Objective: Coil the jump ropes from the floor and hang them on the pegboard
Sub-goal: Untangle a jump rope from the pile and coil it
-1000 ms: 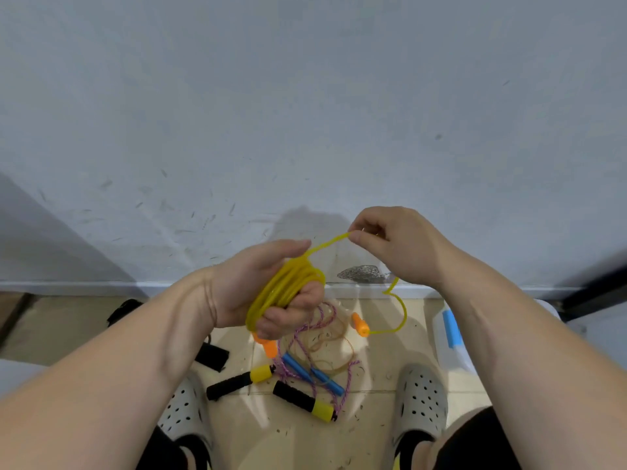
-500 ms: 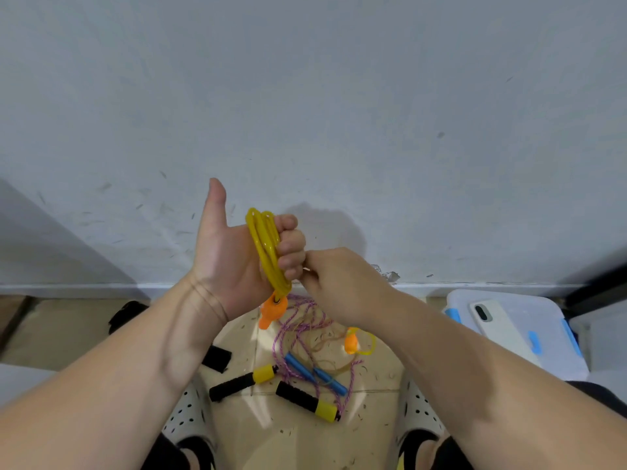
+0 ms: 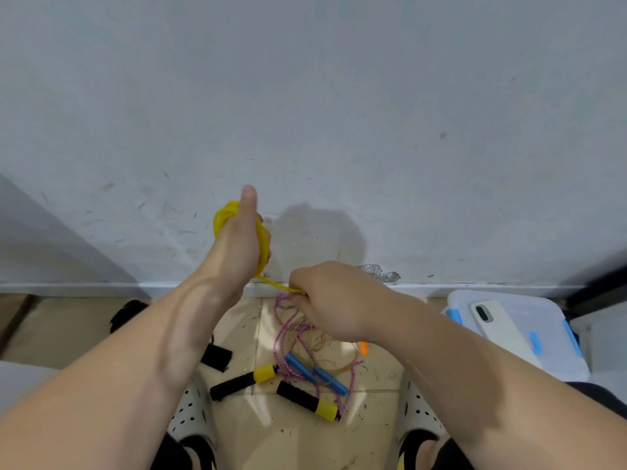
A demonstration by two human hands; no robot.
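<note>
**Step in hand:** winding the yellow plastic jump rope [image 3: 264,247].

- **Left-hand grip** [image 3: 237,245]: It is raised in front of the wall with the thumb straight up. It carries the coil, which is looped round the hand. The fingers are mostly hidden behind the palm, so how tightly they close cannot be told. The hand serves as a former, which fixes the loop size.
- **Right-hand grip** [image 3: 334,300]: It sits lower and just right of the left-hand grip. It is narrow, with curled fingers pinching the free strand, which runs taut between the two grips. This tension probably stops slack loops slipping off.
- **Rope end:** An orange handle [image 3: 363,348] shows just beneath the right-hand grip, so little rope appears left to wind.

**Not yet coiled:** Below both grips, on the tiled floor [image 3: 68,327], lie a purple braided jump rope with blue handles [image 3: 298,364] and two black foam handles with yellow caps [image 3: 237,384].

**Surroundings:** A white lidded plastic box [image 3: 556,320] carrying a phone [image 3: 498,325] sits right of the right-hand grip. The pegboard is not in view.
</note>
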